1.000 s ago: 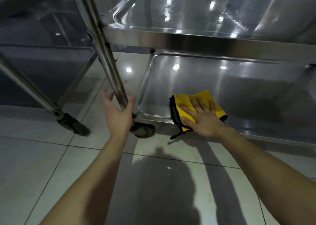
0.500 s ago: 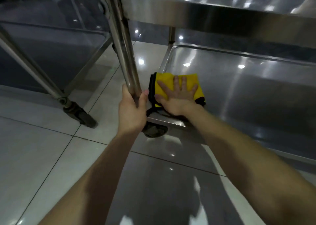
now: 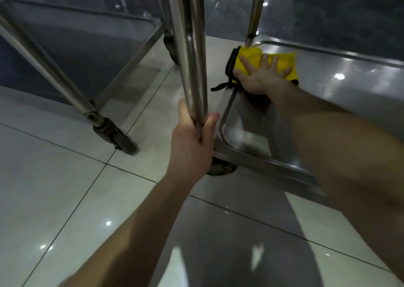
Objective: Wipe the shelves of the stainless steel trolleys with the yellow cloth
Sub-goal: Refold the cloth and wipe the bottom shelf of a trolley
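Two hands were in view, and both were busy at a steel trolley. The left hand [image 3: 192,142], in the middle of the frame, gripped the upright post [image 3: 192,57] of the trolley, with the thumb on the right side of the post and the fingers curled around the left side. The right hand [image 3: 260,79], in the upper right part of the frame, lay flat with the fingers spread and pressed down on the yellow cloth [image 3: 282,62]. This hand did not close around the cloth; it only rested on top of it.

The yellow cloth was folded and lay on the lower shelf [image 3: 328,112], in the far left corner of it, close to a thinner back post [image 3: 258,9]. The cloth had a black edge, and a black strap [image 3: 218,87] from it hung over the left rim of the shelf. The shelf was shiny and had a raised rim with round corners. Under its near corner, just beside the left wrist, a dark wheel [image 3: 220,168] touched the floor [image 3: 54,188].

On the left side of the frame stood a second trolley [image 3: 76,46], with slanted legs and its own wheel [image 3: 118,140] on the pale, glossy tiles. The two trolleys were near each other but apart.
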Motion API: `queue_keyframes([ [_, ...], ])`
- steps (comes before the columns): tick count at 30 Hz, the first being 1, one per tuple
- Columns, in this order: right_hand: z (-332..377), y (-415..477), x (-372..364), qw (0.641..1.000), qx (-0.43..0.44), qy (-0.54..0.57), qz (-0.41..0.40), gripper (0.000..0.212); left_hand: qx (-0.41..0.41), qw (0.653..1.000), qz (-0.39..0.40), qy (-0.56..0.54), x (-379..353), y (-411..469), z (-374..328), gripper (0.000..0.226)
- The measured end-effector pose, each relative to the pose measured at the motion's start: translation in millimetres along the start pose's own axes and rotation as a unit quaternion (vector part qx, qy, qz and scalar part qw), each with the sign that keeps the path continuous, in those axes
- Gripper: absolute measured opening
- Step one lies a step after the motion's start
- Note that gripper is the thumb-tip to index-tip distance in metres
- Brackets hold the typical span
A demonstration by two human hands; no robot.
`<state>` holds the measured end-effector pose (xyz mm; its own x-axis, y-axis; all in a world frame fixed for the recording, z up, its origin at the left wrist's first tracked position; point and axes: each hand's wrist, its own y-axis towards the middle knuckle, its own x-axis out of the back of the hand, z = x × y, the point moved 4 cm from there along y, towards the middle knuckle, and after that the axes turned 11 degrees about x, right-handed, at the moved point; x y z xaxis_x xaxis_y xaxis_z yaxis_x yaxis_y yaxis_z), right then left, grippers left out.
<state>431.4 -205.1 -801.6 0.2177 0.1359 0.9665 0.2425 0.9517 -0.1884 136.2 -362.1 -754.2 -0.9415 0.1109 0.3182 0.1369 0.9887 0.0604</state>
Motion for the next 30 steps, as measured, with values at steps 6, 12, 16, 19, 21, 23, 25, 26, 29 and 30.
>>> queue_keyframes([
  [6,53,-108,-34,0.995,0.102,-0.014,-0.003,0.076,0.011,1.000,0.005,0.005,1,3,3,0.027],
  [12,72,-227,-58,0.984,0.163,-0.044,-0.056,0.062,0.024,1.000,-0.004,0.015,-2,8,3,0.034],
  [16,59,-273,-67,0.971,0.181,-0.109,-0.112,0.062,0.053,0.998,-0.013,0.039,-6,14,8,0.033],
  [19,34,-294,-66,0.968,0.194,-0.104,-0.120,0.065,0.078,0.996,0.000,0.037,-6,18,14,0.031],
  [21,6,-311,-63,0.970,0.190,-0.098,-0.112,0.073,0.092,0.995,0.014,0.026,-5,18,13,0.027],
  [23,-28,-333,-57,0.977,0.168,-0.083,-0.105,0.080,0.100,0.995,0.016,0.023,-4,16,8,0.026],
  [25,-56,-356,-49,0.984,0.136,-0.062,-0.098,0.081,0.132,0.988,0.017,0.078,-2,12,4,0.032],
  [26,-65,-366,-44,0.987,0.123,-0.054,-0.090,0.081,0.149,0.976,0.038,0.154,-2,10,3,0.039],
  [29,-72,-383,-17,0.993,0.103,-0.013,-0.050,0.077,0.166,0.862,0.246,0.411,-8,-24,-8,0.038],
  [30,-70,-386,-4,0.994,0.103,0.007,-0.041,0.076,0.176,0.819,0.317,0.446,-9,-41,-15,0.035],
])
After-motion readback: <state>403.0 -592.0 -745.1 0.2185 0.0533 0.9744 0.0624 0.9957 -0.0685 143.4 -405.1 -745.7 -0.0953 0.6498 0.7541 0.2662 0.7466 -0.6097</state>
